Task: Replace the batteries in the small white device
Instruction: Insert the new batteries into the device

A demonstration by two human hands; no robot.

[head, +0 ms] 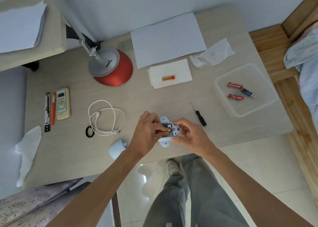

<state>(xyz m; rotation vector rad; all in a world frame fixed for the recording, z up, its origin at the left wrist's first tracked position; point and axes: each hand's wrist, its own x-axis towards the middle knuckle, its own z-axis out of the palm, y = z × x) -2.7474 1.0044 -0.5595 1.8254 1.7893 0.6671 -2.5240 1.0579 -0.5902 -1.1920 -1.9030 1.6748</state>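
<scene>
The small white device [164, 143] lies near the table's front edge with its battery bay open and facing up. My left hand [148, 132] pinches an orange battery [167, 130] at the bay, beside a battery that sits inside. My right hand [187, 132] grips the device's right side. Another orange battery [168, 78] lies on a folded white tissue [179, 70] further back. Three batteries, two red [235, 85] and one blue [247, 92], lie in a clear plastic tray [223, 79] at the right. A white cover [116, 148] rests left of the device.
A small black-handled screwdriver [200, 116] lies right of the device. A coiled white cable [105, 119], a black hair tie [89, 131], a remote control [62, 103] and pens [49, 109] lie at the left. A red-based lamp [111, 68], paper sheets [167, 39] and a crumpled tissue [213, 54] stand behind.
</scene>
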